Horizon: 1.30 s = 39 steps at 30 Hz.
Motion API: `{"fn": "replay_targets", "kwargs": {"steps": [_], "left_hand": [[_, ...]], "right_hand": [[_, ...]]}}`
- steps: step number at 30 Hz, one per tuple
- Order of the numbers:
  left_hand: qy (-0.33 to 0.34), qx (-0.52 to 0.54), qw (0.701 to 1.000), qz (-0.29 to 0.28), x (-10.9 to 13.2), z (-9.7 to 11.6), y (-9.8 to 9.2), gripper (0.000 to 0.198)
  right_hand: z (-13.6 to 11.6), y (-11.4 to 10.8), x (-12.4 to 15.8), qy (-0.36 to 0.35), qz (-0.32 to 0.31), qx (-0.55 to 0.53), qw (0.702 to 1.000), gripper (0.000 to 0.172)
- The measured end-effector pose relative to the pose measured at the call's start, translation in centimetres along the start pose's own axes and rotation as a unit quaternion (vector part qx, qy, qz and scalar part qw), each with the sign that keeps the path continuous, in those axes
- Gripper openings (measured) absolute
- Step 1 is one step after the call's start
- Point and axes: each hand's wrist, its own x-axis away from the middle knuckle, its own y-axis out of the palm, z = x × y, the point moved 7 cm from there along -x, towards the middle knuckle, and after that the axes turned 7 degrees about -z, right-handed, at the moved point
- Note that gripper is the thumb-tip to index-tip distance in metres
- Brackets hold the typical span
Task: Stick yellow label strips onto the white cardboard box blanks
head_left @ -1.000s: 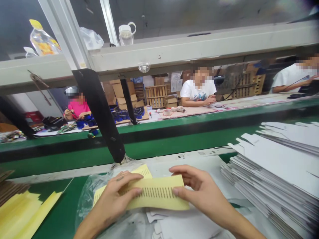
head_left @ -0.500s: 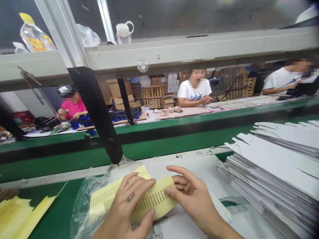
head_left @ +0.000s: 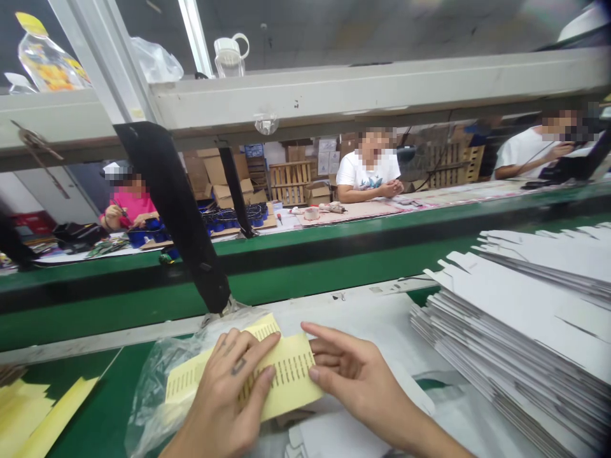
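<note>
A yellow sheet of labels [head_left: 292,372] with rows of small dark print is held between my hands, tilted above the bench. My left hand [head_left: 233,381] grips its left part, with the thumb and fingers lying over the print. At the right edge, my right hand [head_left: 356,375] pinches the sheet with its thumb; the curled fingers are partly hidden behind, and the index finger stretches above the top corner. Beneath my left hand lies another yellow label sheet [head_left: 184,380], resting on a clear plastic bag [head_left: 147,394].
Flat white cartons [head_left: 515,318] are stacked on the right, with white card [head_left: 341,436] below my hands. Yellow sheets [head_left: 23,413] lie at left. A black-wrapped post [head_left: 184,216] rises ahead, under a shelf [head_left: 334,89]. Several people sit across the green bench [head_left: 296,264].
My left thumb has moved up onto the print of the sheet, and its fingers have bent more. My right hand stays at the right edge. The whole view has shifted slightly.
</note>
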Motion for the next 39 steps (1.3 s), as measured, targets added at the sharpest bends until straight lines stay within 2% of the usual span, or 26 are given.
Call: {"fn": "replay_targets", "kwargs": {"steps": [3, 5, 7, 11, 19, 22, 24, 28, 31, 34, 37, 39], "left_hand": [[-0.001, -0.005, 1.0, -0.016, 0.2, 0.1, 0.0, 0.046], [0.018, -0.023, 0.999, -0.02, 0.1, 0.5, 0.0, 0.055], [0.05, -0.037, 0.998, -0.014, -0.2, 1.1, 0.0, 0.052], [0.101, -0.034, 0.994, -0.003, -0.8, 2.0, 0.1, 0.036], [0.119, -0.086, 0.989, -0.02, -1.0, 2.4, 0.6, 0.024], [0.11, -0.112, 0.987, 0.017, -1.1, 2.8, 0.1, 0.028], [0.127, -0.103, 0.986, 0.041, -1.1, 3.5, 0.1, 0.032], [0.169, -0.052, 0.981, 0.074, -0.9, 4.9, 0.4, 0.022], [0.151, 0.014, 0.984, 0.089, -0.8, 4.7, 0.3, 0.02], [0.128, 0.043, 0.989, 0.065, -0.8, 4.4, 0.5, 0.02], [0.098, 0.075, 0.992, 0.014, -0.9, 4.1, 0.9, 0.02], [0.085, 0.094, 0.992, -0.004, -0.9, 4.0, 1.0, 0.019]], "right_hand": [[0.4, -0.1, 0.1, 0.028, 0.018, 0.023, 0.999, 0.035], [0.3, -0.1, 0.1, 0.021, 0.022, 0.023, 0.999, 0.038], [-0.1, 0.0, 0.1, 0.004, 0.019, 0.035, 0.999, 0.041], [-1.4, -0.4, 0.4, -0.047, 0.048, 0.143, 0.987, 0.029], [-3.2, 0.2, 0.7, -0.154, 0.047, 0.282, 0.946, 0.015], [-3.7, 0.1, 0.9, -0.2, 0.073, 0.304, 0.929, 0.012], [-3.7, 0.2, 1.0, -0.214, 0.079, 0.298, 0.927, 0.012], [-3.3, 0.8, 1.1, -0.212, 0.055, 0.262, 0.94, 0.015], [-3.0, 0.8, 0.9, -0.194, 0.045, 0.242, 0.95, 0.014], [-2.3, 0.4, 0.3, -0.153, 0.03, 0.211, 0.965, 0.014], [-1.6, 0.2, 0.0, -0.109, 0.012, 0.191, 0.975, 0.021], [-1.3, 0.4, 0.1, -0.091, -0.003, 0.198, 0.976, 0.016]]}}
